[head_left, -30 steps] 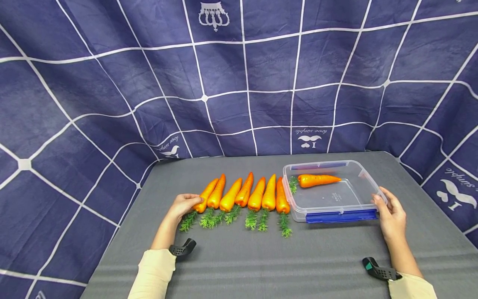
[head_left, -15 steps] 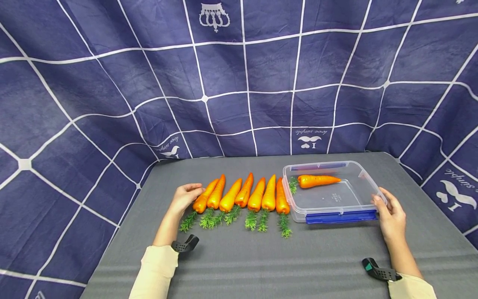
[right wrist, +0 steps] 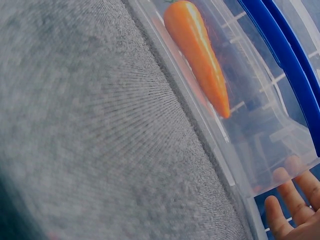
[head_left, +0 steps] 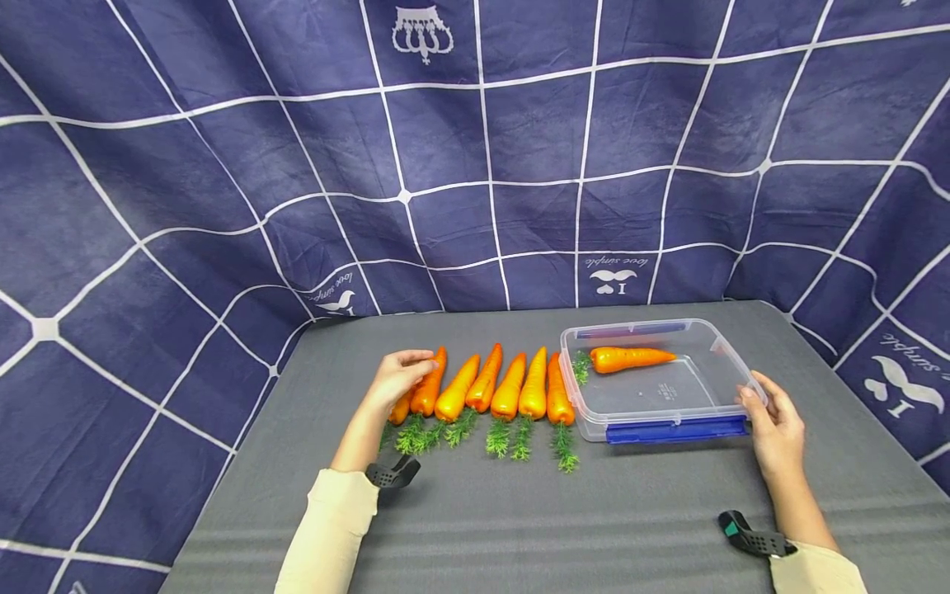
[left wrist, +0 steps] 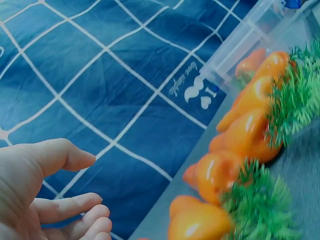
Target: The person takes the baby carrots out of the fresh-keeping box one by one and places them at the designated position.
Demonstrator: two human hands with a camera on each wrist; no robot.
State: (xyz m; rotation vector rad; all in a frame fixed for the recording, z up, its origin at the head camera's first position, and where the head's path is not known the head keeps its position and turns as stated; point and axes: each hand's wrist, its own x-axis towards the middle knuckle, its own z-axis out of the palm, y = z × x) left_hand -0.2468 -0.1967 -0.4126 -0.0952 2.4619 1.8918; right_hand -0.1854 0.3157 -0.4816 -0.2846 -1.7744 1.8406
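My left hand (head_left: 397,379) hovers over the two leftmost carrots, partly hiding the leftmost carrot (head_left: 401,407). In the left wrist view, that hand's thumb and fingers are apart, with nothing between them. Several orange carrots with feathery green tops lie side by side, tips pointing away, including a middle carrot (head_left: 458,392). To their right stands an open clear plastic food container (head_left: 668,417) with blue clips, and one carrot (head_left: 631,359) lies crosswise inside. My right hand (head_left: 778,429) holds the container's right end, thumb over the rim; its fingertips meet the end wall (right wrist: 257,187) in the right wrist view.
A grey cloth (head_left: 564,520) covers the table. Blue curtain (head_left: 534,132) with white grid lines rises behind and at both sides. The rightmost carrot (head_left: 559,392) lies right against the container's left side.
My left hand has left the leftmost carrot, lifting and moving right over the second carrot. The right hand and the container have stayed in place.
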